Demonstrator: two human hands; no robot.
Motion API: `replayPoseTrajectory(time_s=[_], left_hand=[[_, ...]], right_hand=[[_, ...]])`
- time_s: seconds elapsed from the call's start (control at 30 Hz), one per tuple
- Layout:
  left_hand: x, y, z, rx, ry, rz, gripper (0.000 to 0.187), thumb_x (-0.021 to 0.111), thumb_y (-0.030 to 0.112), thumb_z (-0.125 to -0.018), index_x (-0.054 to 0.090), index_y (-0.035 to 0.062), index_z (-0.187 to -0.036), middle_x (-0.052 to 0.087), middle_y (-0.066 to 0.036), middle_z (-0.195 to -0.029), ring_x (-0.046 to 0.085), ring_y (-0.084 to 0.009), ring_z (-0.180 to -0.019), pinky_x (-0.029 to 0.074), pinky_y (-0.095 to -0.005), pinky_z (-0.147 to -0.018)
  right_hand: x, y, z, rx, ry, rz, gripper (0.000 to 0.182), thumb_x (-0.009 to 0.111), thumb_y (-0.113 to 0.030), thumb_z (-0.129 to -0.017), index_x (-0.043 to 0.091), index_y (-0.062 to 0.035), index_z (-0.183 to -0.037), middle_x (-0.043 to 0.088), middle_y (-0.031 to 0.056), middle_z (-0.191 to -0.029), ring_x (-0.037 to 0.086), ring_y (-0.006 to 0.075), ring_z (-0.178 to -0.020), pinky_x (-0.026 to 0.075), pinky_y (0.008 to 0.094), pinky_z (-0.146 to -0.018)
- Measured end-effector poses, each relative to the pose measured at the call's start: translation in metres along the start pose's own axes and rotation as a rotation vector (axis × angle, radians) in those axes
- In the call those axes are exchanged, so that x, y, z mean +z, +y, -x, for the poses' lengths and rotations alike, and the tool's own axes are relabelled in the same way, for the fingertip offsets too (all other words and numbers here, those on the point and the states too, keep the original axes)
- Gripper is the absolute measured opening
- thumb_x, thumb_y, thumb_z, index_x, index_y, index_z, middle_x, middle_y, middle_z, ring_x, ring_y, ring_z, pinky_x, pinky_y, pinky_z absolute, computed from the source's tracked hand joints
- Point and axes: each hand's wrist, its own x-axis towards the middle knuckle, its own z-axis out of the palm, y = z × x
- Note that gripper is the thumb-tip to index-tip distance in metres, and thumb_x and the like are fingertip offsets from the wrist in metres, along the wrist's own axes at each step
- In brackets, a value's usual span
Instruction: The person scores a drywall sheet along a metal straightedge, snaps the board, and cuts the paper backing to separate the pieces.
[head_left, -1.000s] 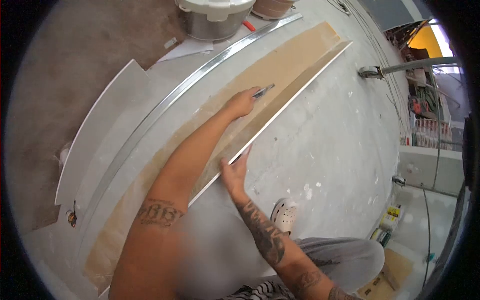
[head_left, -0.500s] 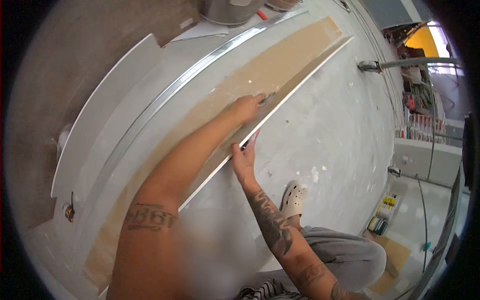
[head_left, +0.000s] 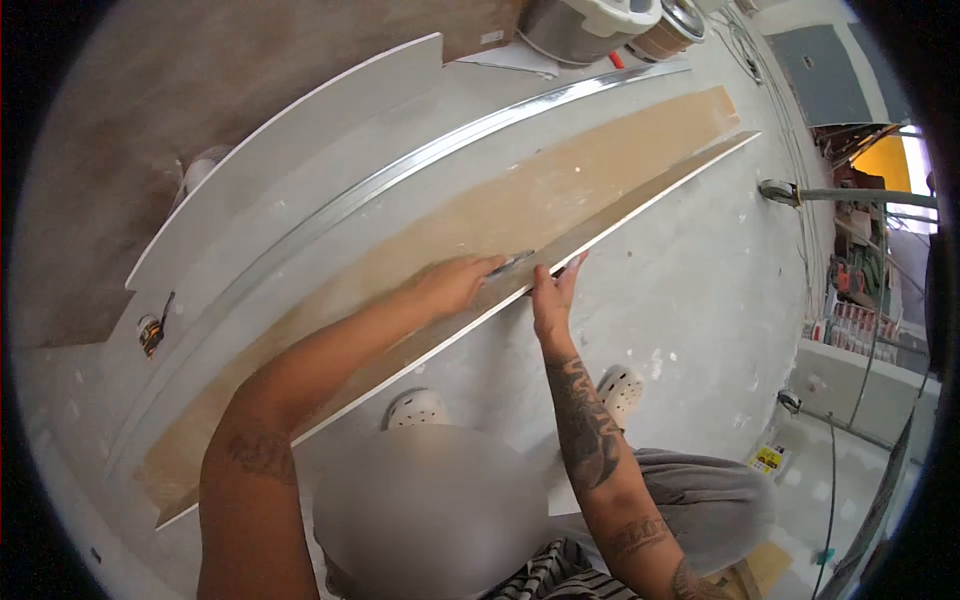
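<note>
My left hand is closed around a utility knife, its tip pointing to the far right, low over the brown paper side of a long plasterboard strip. The strip is bent lengthwise: one part lies on the floor, and a narrower part stands tilted up along the near side. My right hand grips the white upper edge of that tilted part, thumb on the brown side and fingers around the outside. The two hands are close together, near the strip's middle. The knife's blade is too small to make out clearly.
Beyond the strip lie a shiny metal profile, a tape measure and a white board. Buckets stand at the back. A caster wheel and cables are at the right. My shoes are near the strip.
My left hand has drawn the knife back along the strip towards me, to beside my right hand. The right hand still grips the edge. The view has shifted.
</note>
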Motion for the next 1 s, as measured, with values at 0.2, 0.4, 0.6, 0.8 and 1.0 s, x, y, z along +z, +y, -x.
replayPoseTrajectory(time_s=[0.2,0.4,0.6,0.8,1.0], left_hand=[[-0.016,-0.018,0.099,-0.016,0.004,0.035,0.045,0.055,0.014,-0.090,0.047,0.0146,-0.135,0.059,-0.019,-0.111,0.059,-0.0379,-0.098,0.047,-0.0454,-0.082],[-0.047,-0.030,0.210,-0.184,-0.097,-0.028,0.042,0.055,0.013,-0.091,0.049,0.0159,-0.132,0.060,-0.018,-0.106,0.060,-0.0338,-0.094,0.049,-0.0422,-0.081],[-0.109,-0.007,0.321,-0.695,-0.087,-0.040,0.051,0.058,0.000,-0.084,0.050,0.0104,-0.133,0.056,-0.015,-0.127,0.054,-0.0305,-0.117,0.041,-0.0400,-0.100],[-0.054,-0.095,0.455,-0.706,0.393,-0.024,0.050,0.068,0.004,-0.076,0.054,0.0044,-0.124,0.050,-0.021,-0.132,0.046,-0.0373,-0.124,0.035,-0.0456,-0.105],[-0.071,0.022,0.418,-0.717,-0.026,-0.198,0.048,0.074,0.015,-0.072,0.059,0.0058,-0.116,0.053,-0.022,-0.126,0.052,-0.0361,-0.113,0.038,-0.0460,-0.099]], right_hand=[[-0.003,-0.004,0.000,0.051,0.030,0.059,0.088,0.051,-0.003,-0.081,-0.005,0.0028,-0.148,0.015,0.0223,-0.152,0.025,0.0279,-0.137,0.023,0.0304,-0.110],[-0.003,-0.003,-0.002,0.039,0.032,0.076,0.089,0.052,-0.005,-0.080,-0.004,0.0036,-0.148,0.021,0.0238,-0.149,0.031,0.0285,-0.134,0.024,0.0313,-0.111],[0.009,-0.008,-0.003,0.001,0.250,0.197,0.089,0.058,-0.004,-0.078,0.004,0.0021,-0.149,0.035,0.0210,-0.144,0.038,0.0268,-0.130,0.030,0.0334,-0.109],[0.019,-0.008,-0.006,0.024,0.349,0.184,0.086,0.062,-0.017,-0.081,0.012,-0.0030,-0.149,0.045,0.0239,-0.136,0.046,0.0312,-0.125,0.032,0.0338,-0.107],[-0.008,0.013,-0.042,-0.113,0.267,0.184,0.082,0.059,-0.025,-0.086,0.013,0.0011,-0.148,0.044,0.0238,-0.138,0.045,0.0311,-0.127,0.033,0.0334,-0.107]])
